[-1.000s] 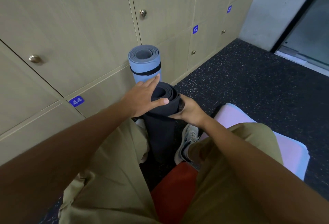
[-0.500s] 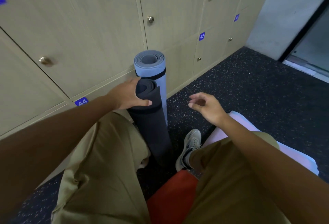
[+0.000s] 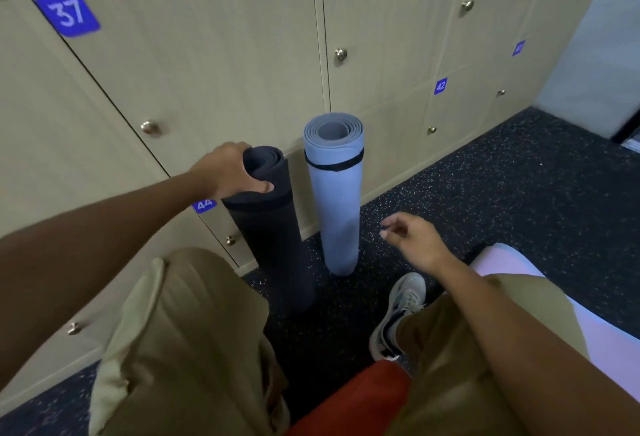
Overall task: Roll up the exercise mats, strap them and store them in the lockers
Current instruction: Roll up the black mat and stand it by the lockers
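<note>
Head view, looking down past both knees toward the lockers [image 3: 214,65]: two rolled mats stand on end on the dark speckled floor [image 3: 502,193], just in front of the closed locker doors. The dark mat [image 3: 268,221] is upright and very slightly tilted, with a band that seems to run round it below the top. The left hand [image 3: 227,172] grips its upper end, fingers [image 3: 239,150] curled over the far rim and thumb laid across the near side, presumably to keep the roll from toppling or loosening while it is parked against the doors. The blue mat [image 3: 337,207] stands free just to the right of the dark one, apart from it, a black strap [image 3: 334,165] cinched near its top; judging by that, it is ready for storing and waits by the lockers only until a door is opened. The right hand [image 3: 414,238] hovers over the floor, right of the blue mat and not touching it, its fingers loosely curled with nothing in them. A pale mat [image 3: 519,259] lies flat behind the right knee, apparently not yet rolled. An orange surface [image 3: 360,397] shows between the legs; what it is cannot be told. All locker doors in sight are closed, so storing has not begun.
</note>
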Demonstrator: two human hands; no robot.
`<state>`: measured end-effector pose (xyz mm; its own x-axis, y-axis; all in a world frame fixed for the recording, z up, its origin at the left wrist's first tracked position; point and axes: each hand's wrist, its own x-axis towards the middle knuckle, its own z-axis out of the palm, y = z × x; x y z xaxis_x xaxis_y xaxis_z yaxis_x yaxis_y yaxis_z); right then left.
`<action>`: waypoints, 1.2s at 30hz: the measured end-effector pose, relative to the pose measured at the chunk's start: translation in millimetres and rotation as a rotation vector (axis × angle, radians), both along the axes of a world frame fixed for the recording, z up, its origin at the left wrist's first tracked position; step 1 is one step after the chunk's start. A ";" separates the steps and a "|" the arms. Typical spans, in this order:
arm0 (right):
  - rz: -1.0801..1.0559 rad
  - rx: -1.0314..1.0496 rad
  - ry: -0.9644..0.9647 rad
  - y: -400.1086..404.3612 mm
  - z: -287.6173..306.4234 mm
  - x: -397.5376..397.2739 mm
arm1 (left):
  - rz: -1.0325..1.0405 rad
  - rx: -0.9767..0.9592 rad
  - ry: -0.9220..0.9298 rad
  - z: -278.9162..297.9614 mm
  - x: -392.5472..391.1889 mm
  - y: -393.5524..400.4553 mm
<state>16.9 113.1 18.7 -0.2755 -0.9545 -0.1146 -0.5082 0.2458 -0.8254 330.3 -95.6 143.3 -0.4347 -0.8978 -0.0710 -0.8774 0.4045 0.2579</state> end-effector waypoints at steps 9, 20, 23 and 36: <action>0.040 0.041 0.028 -25.2 -6.6 23.3 | 0.122 0.034 0.225 -26.3 11.7 -30.7; 0.026 0.084 0.082 -15.1 -7.2 23.7 | 0.008 -0.121 0.042 -37.0 24.0 -21.9; 0.024 0.091 0.068 -8.7 -3.4 22.9 | -0.019 -0.127 0.046 -39.5 23.1 -16.2; -0.174 -0.057 -0.017 58.1 111.8 -56.3 | -0.367 -0.167 0.418 -5.2 -73.2 75.3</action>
<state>-39.3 171.2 130.5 -0.4359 -0.8975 -0.0674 -0.4481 0.2814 -0.8485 257.1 -20.4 138.1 -0.6805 -0.6671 0.3033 -0.5089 0.7280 0.4593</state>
